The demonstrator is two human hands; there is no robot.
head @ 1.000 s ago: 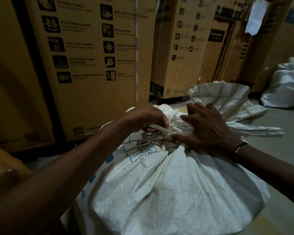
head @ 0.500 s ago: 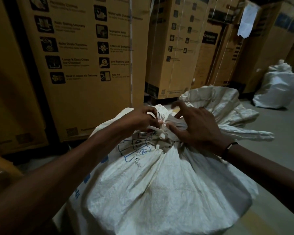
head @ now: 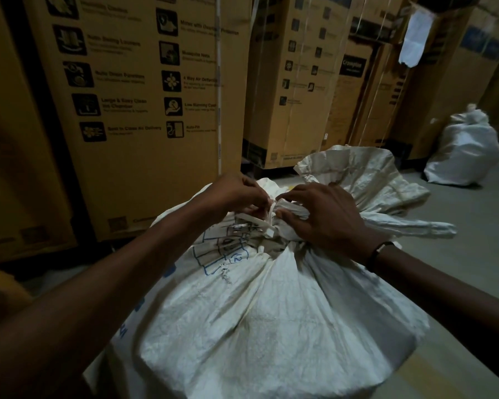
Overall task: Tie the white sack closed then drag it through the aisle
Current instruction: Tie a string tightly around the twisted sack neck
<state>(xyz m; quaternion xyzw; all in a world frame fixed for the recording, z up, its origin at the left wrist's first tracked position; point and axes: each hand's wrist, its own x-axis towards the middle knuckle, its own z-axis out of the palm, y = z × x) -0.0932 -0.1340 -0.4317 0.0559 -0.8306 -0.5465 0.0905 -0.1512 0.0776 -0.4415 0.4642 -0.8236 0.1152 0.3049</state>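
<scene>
- Your left hand (head: 236,194) is curling its fingers and pinching a flat white strap (head: 260,221) right at the neck of the white sack (head: 271,326).
- Your right hand (head: 326,217) is lying over the gathered neck, with thumb and forefinger pinching the bunched fabric just beside the strap.
- The two hands are nearly touching each other at the knot.
- The white sack is sitting on the floor (head: 473,243) directly in front of you, full and rounded, its top pulled into pleats under your hands.
- Blue printed lines are showing on the sack's left shoulder, just below your left hand.
- The loose mouth of the sack (head: 357,168) is flaring out beyond your right hand, crumpled and lying toward the right.
- A dark wristband (head: 382,250) is sitting on your right wrist.
- Tall cardboard cartons (head: 144,110) are standing close behind the sack, printed with icons.
- A second white sack (head: 464,151) is resting on the floor well apart, at the far right.
</scene>
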